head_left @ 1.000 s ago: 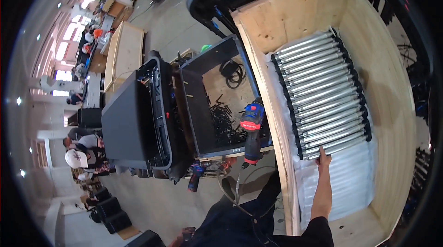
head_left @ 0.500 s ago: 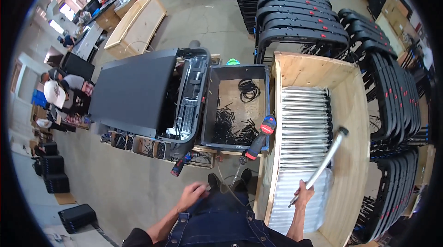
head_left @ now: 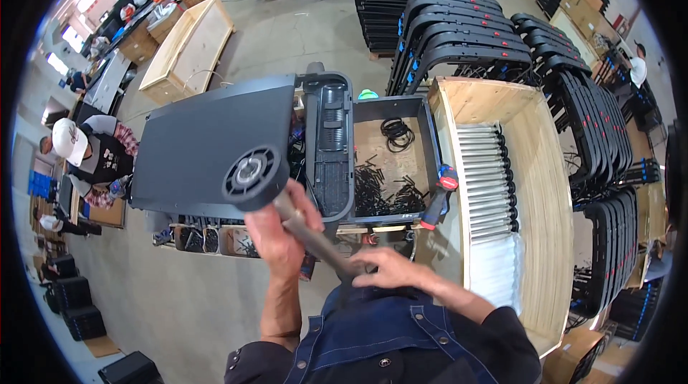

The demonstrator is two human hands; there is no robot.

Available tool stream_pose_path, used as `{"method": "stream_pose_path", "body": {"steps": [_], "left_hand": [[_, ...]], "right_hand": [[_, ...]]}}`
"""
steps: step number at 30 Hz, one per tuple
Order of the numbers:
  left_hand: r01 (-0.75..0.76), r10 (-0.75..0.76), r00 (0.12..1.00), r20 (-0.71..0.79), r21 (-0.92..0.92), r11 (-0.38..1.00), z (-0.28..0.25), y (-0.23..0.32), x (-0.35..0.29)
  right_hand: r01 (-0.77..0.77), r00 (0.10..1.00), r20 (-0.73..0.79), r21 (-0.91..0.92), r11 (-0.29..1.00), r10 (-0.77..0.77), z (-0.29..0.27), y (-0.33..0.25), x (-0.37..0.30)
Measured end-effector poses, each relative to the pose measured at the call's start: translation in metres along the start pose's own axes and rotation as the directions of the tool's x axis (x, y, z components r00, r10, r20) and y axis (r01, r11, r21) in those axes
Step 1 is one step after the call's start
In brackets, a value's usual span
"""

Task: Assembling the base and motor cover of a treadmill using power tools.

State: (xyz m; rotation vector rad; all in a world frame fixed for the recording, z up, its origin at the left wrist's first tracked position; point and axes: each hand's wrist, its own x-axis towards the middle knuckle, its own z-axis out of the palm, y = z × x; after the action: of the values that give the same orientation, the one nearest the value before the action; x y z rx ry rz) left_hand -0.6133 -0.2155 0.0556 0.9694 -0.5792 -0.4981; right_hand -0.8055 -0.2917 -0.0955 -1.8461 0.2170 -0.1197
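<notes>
A metal roller tube (head_left: pixel 315 246) with a round black spoked end cap (head_left: pixel 252 174) slants up and to the left in front of me. My left hand (head_left: pixel 281 233) is wrapped round it just under the cap. At its lower end, by my apron, the fingers of my right hand (head_left: pixel 387 269) close about the tube; the tip is partly hidden. Behind the cap lies a large dark flat panel (head_left: pixel 208 133), beside a black frame part (head_left: pixel 333 162). Similar roller tubes (head_left: pixel 487 183) lie in rows in a wooden crate (head_left: pixel 548 226) to my right.
A grey bin (head_left: pixel 390 106) holds black bolts (head_left: pixel 387 187) and a coiled black cable (head_left: pixel 397 134). A red-and-blue power driver (head_left: pixel 439 197) rests at its right edge. Stacks of black frames (head_left: pixel 466 32) stand behind and right. A person in a white cap (head_left: pixel 69 141) is at left.
The roller tube has come from above the crate to the front of my body. It has passed from my right hand to my left, with my right hand now at its lower end.
</notes>
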Motion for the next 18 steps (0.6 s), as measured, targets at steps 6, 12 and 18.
{"method": "stream_pose_path", "body": {"steps": [6,12,18], "left_hand": [[0.315,-0.347,0.935,0.077,0.27,0.91,-0.057,0.001,0.008],[0.729,-0.72,0.683,-0.123,0.167,0.664,-0.085,-0.079,-0.015],[0.839,-0.83,0.526,-0.186,-0.05,0.543,-0.084,-0.116,-0.013]], "right_hand": [[-0.231,0.876,-0.462,-0.149,0.961,0.139,-0.144,0.156,0.125],[-0.585,0.769,-0.584,-0.48,0.654,0.26,-0.244,0.32,0.261],[-0.666,0.741,-0.512,-0.642,0.379,0.435,-0.265,0.408,0.281]]}}
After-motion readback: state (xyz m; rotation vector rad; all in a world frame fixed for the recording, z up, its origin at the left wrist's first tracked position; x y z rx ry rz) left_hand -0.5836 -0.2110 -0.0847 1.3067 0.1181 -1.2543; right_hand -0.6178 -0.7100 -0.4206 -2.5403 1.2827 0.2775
